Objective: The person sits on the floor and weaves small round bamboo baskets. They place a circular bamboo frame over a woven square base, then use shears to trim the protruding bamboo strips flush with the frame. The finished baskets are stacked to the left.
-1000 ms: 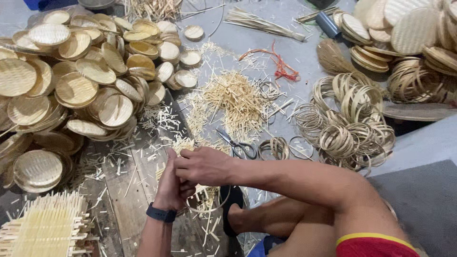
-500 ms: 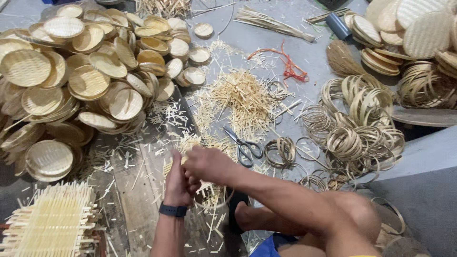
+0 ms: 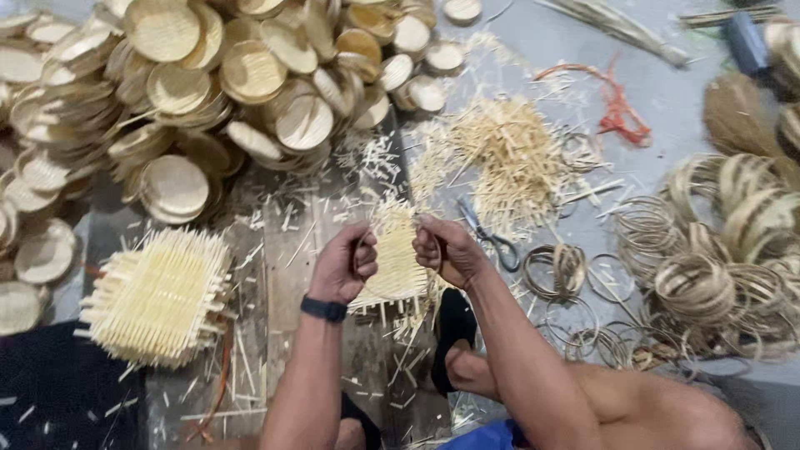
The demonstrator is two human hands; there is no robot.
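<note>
Woven bamboo mat (image 3: 398, 258) is gripped at opposite edges by left hand (image 3: 343, 265) and right hand (image 3: 446, 250), steadying it above the floor (image 3: 667, 92).

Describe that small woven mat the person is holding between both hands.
The woven mat is a small, pale straw-coloured square of thin flat strips, probably bamboo, crossed over and under each other. Loose strip ends stick out along its top and bottom edges, so it looks untrimmed. It is held roughly flat above the wooden board, tilted slightly toward the camera. The left hand grips its left edge and the right hand its right edge; nothing else visibly touches it.
</note>
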